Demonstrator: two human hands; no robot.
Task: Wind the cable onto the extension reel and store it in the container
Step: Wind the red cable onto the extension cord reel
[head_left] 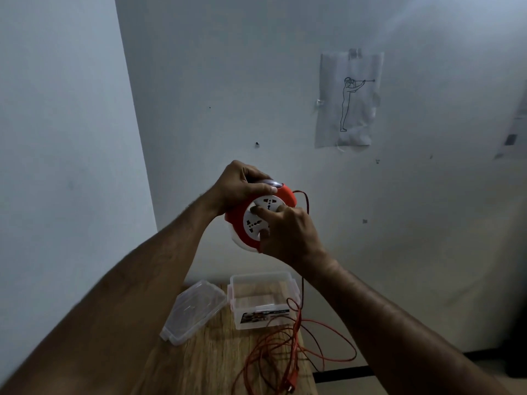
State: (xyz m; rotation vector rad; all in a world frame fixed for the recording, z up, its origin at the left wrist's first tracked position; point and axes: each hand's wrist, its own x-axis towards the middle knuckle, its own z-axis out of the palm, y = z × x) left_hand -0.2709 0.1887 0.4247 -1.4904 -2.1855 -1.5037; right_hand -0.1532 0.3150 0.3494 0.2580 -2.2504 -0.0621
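I hold a red and white extension reel (pixel 258 216) up in front of the wall, above the table. My left hand (pixel 241 183) grips its top edge, fingers curled over the rim. My right hand (pixel 286 232) is on the white socket face, with the index fingertip and thumb pressed against it. A red cable (pixel 302 286) leaves the reel's right side and hangs down to a loose tangle (pixel 288 352) on the table, ending in a red plug (pixel 291 387). The clear plastic container (pixel 263 302) stands open below the reel.
The container's clear lid (pixel 194 310) lies upside down to its left on the wooden table (pixel 205 363). The table's right edge runs just past the cable loops. A paper sheet with a drawn figure (pixel 349 99) hangs on the wall.
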